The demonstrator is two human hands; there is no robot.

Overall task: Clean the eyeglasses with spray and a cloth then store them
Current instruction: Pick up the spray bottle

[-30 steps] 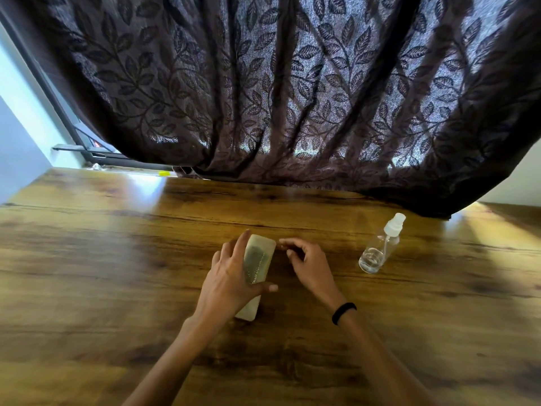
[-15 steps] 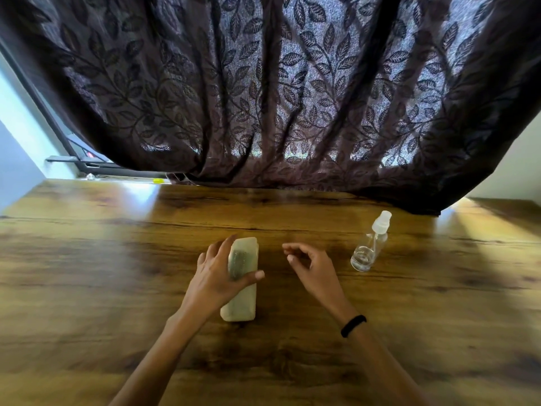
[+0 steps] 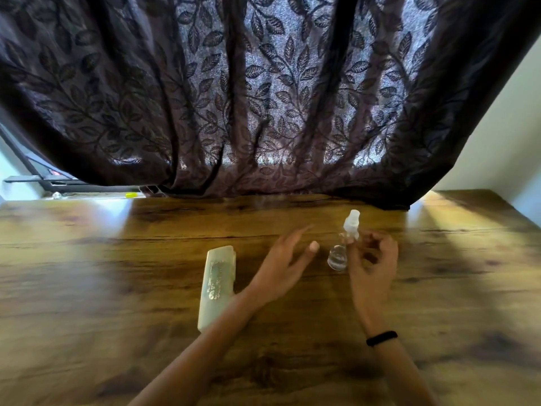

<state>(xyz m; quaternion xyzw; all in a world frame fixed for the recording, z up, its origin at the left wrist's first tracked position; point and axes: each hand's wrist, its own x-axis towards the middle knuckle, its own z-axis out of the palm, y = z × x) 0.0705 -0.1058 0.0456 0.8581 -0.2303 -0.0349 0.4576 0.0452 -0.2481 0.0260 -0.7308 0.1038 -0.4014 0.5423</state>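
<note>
A pale, closed eyeglass case (image 3: 218, 284) lies lengthwise on the wooden table (image 3: 87, 288), left of centre. To its right my left hand (image 3: 285, 269) hovers with straight, spread fingers, off the case and holding nothing. A small clear spray bottle (image 3: 341, 253) with a white cap stands between my hands. Right beside it is my right hand (image 3: 371, 265), fingers loosely curled; a fingertip touches the bottle's neck, and no fingers wrap round it. No eyeglasses or cloth are in view.
A dark leaf-patterned curtain (image 3: 263, 98) hangs down to the table's far edge. A window sill with a small yellow object (image 3: 131, 195) shows at far left. A pale wall (image 3: 503, 136) borders the table's right side.
My left hand has let go of the case and moved right toward the bottle. My right hand has moved right up to the bottle's neck. The case now lies alone.
</note>
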